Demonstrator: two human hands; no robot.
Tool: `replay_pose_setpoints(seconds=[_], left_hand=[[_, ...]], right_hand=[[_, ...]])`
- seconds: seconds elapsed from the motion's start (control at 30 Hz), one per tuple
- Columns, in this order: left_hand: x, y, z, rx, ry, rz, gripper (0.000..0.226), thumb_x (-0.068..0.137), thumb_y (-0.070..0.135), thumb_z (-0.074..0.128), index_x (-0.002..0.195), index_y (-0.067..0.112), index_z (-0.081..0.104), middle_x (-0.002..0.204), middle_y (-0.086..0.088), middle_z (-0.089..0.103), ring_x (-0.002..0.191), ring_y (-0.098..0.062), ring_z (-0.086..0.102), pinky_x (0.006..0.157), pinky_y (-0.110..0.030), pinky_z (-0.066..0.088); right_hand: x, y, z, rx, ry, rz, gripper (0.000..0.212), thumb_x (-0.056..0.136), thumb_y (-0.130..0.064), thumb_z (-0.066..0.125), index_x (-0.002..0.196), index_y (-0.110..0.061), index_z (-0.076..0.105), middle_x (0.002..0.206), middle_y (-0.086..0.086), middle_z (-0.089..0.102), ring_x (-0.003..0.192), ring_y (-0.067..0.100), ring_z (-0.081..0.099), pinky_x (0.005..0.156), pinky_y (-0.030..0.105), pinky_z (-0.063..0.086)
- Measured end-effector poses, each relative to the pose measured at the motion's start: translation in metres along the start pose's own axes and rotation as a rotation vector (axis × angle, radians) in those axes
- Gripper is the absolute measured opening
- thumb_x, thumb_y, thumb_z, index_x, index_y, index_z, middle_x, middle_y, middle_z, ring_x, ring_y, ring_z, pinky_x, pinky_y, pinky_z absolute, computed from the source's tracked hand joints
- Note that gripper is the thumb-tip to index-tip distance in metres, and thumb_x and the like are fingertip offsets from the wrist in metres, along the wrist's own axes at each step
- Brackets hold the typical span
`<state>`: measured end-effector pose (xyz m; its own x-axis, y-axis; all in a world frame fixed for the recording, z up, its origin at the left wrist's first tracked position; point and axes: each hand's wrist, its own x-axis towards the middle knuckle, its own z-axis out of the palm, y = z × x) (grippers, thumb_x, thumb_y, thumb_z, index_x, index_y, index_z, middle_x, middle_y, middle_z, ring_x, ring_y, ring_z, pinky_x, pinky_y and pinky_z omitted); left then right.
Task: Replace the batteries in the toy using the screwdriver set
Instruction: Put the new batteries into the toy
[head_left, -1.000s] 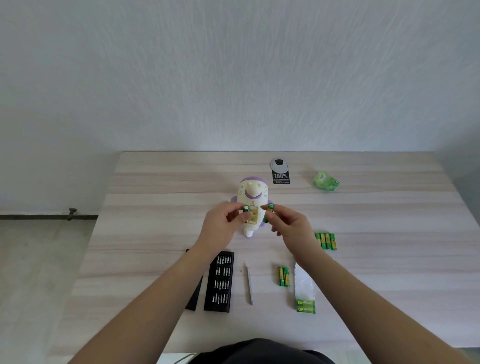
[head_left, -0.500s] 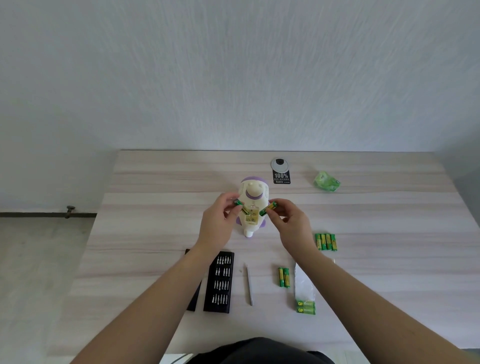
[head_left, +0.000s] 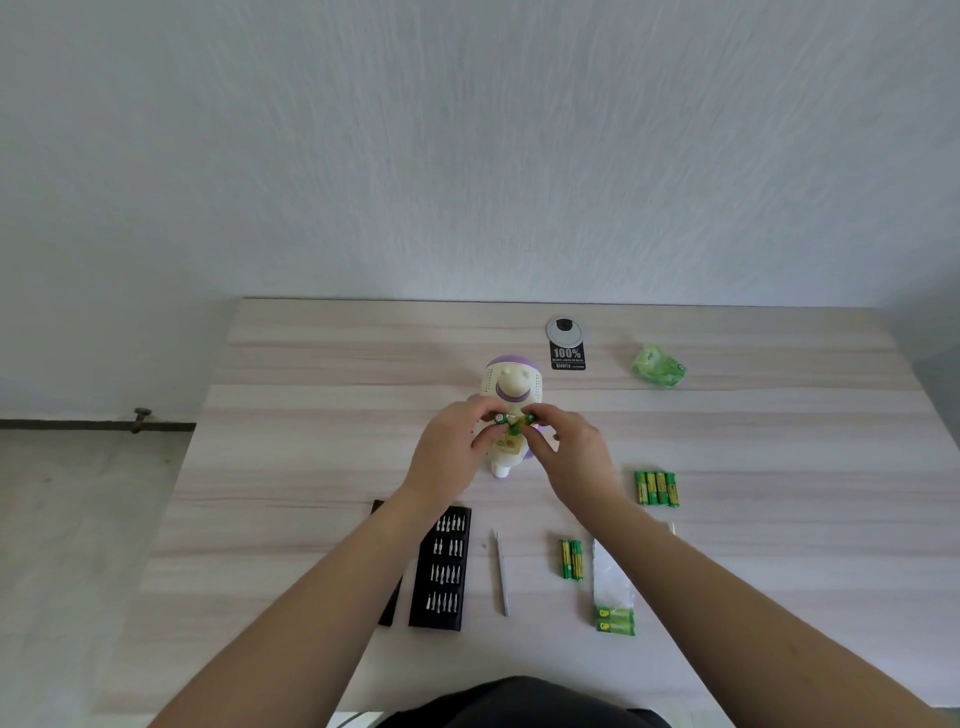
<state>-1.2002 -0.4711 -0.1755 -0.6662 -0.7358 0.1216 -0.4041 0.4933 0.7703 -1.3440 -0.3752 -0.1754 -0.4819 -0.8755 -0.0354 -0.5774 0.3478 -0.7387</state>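
Note:
A white and purple toy (head_left: 511, 387) lies on its front in the middle of the table (head_left: 311, 415), its battery compartment (head_left: 508, 445) open and facing up. My left hand (head_left: 449, 452) pinches a green battery (head_left: 500, 418) over the compartment. My right hand (head_left: 569, 449) pinches a second green battery (head_left: 529, 417) right beside it, the two ends nearly touching. A black screwdriver bit case (head_left: 441, 566) lies open near the front edge, with a slim silver driver (head_left: 501, 571) to its right.
Two loose batteries (head_left: 570, 558) lie right of the driver, several more (head_left: 656, 488) farther right. A torn battery pack (head_left: 614, 597) sits near the front edge. A crumpled green wrapper (head_left: 658, 366) and a grommet with a black label (head_left: 566, 345) are at the back.
Both hands have moved away from me and closer together. The two batteries, held apart a second ago, now meet over the toy's open compartment.

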Motion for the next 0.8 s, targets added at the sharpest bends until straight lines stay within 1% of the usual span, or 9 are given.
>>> replay_pose_setpoints(seconds=[0.07, 0.13, 0.23, 0.33, 0.4, 0.47, 0.57, 0.67, 0.8], left_hand=[[0.0, -0.002, 0.002, 0.046, 0.005, 0.049, 0.016, 0.091, 0.012, 0.064, 0.106, 0.016, 0.067, 0.092, 0.006, 0.065, 0.086, -0.014, 0.058, 0.074, -0.02, 0.041], [0.001, -0.007, 0.005, 0.106, 0.017, 0.089, 0.015, 0.088, 0.012, 0.067, 0.103, 0.014, 0.067, 0.095, 0.001, 0.067, 0.088, -0.016, 0.057, 0.077, -0.022, 0.042], [0.003, -0.012, 0.009, 0.143, 0.036, 0.135, 0.013, 0.082, 0.012, 0.068, 0.095, 0.011, 0.067, 0.098, 0.0, 0.067, 0.092, -0.015, 0.055, 0.082, -0.025, 0.043], [0.004, -0.015, 0.01, 0.182, 0.018, 0.107, 0.016, 0.085, 0.024, 0.061, 0.096, 0.015, 0.067, 0.095, 0.003, 0.068, 0.09, -0.019, 0.061, 0.081, -0.028, 0.043], [0.005, -0.016, 0.01, 0.213, 0.001, 0.104, 0.016, 0.083, 0.023, 0.065, 0.096, 0.015, 0.068, 0.092, 0.002, 0.068, 0.088, -0.021, 0.064, 0.079, -0.025, 0.04], [0.007, -0.015, 0.011, 0.225, -0.005, 0.103, 0.021, 0.079, 0.017, 0.072, 0.1, 0.015, 0.068, 0.089, 0.001, 0.069, 0.084, -0.022, 0.064, 0.077, -0.027, 0.041], [0.009, -0.01, 0.009, 0.216, -0.008, 0.078, 0.024, 0.076, 0.015, 0.077, 0.098, 0.014, 0.067, 0.084, 0.002, 0.069, 0.076, -0.021, 0.062, 0.072, -0.027, 0.041], [0.011, -0.011, 0.009, 0.238, -0.01, 0.091, 0.019, 0.07, 0.014, 0.081, 0.085, 0.014, 0.068, 0.076, 0.001, 0.066, 0.071, -0.023, 0.06, 0.068, -0.026, 0.038], [0.014, -0.014, 0.01, 0.273, 0.004, 0.133, 0.017, 0.072, 0.016, 0.08, 0.084, 0.015, 0.067, 0.08, 0.002, 0.064, 0.074, -0.022, 0.057, 0.068, -0.026, 0.037]], right_hand=[[0.001, 0.0, 0.002, -0.025, 0.028, -0.067, 0.02, 0.092, -0.021, 0.061, 0.111, -0.019, 0.068, 0.101, 0.0, 0.067, 0.096, 0.018, 0.057, 0.08, 0.03, 0.047], [0.003, 0.002, 0.004, -0.06, 0.065, -0.133, 0.021, 0.09, -0.015, 0.064, 0.111, -0.014, 0.069, 0.101, 0.003, 0.067, 0.093, 0.023, 0.059, 0.078, 0.03, 0.047], [0.007, 0.003, 0.007, -0.156, 0.117, -0.234, 0.021, 0.084, -0.007, 0.068, 0.105, -0.007, 0.071, 0.089, 0.008, 0.068, 0.079, 0.03, 0.062, 0.069, 0.033, 0.05], [0.009, 0.0, 0.007, -0.264, 0.167, -0.347, 0.024, 0.084, -0.017, 0.058, 0.1, -0.006, 0.071, 0.081, 0.006, 0.069, 0.07, 0.028, 0.062, 0.064, 0.032, 0.05], [0.009, 0.001, 0.008, -0.317, 0.158, -0.396, 0.03, 0.084, -0.022, 0.051, 0.102, -0.006, 0.069, 0.08, 0.003, 0.069, 0.071, 0.026, 0.063, 0.065, 0.033, 0.051], [0.009, 0.002, 0.009, -0.366, 0.135, -0.385, 0.028, 0.084, -0.022, 0.052, 0.104, -0.009, 0.067, 0.079, 0.001, 0.068, 0.073, 0.024, 0.062, 0.069, 0.031, 0.047], [0.009, 0.006, 0.012, -0.36, 0.117, -0.345, 0.015, 0.078, -0.014, 0.068, 0.093, -0.012, 0.066, 0.075, -0.001, 0.067, 0.07, 0.024, 0.063, 0.07, 0.027, 0.04], [0.01, 0.008, 0.011, -0.37, 0.115, -0.334, 0.019, 0.072, -0.01, 0.08, 0.084, -0.012, 0.066, 0.072, 0.0, 0.066, 0.068, 0.024, 0.062, 0.067, 0.03, 0.044], [0.01, 0.008, 0.01, -0.363, 0.127, -0.336, 0.021, 0.068, -0.009, 0.083, 0.083, -0.011, 0.067, 0.073, 0.001, 0.064, 0.066, 0.026, 0.059, 0.061, 0.034, 0.049]])
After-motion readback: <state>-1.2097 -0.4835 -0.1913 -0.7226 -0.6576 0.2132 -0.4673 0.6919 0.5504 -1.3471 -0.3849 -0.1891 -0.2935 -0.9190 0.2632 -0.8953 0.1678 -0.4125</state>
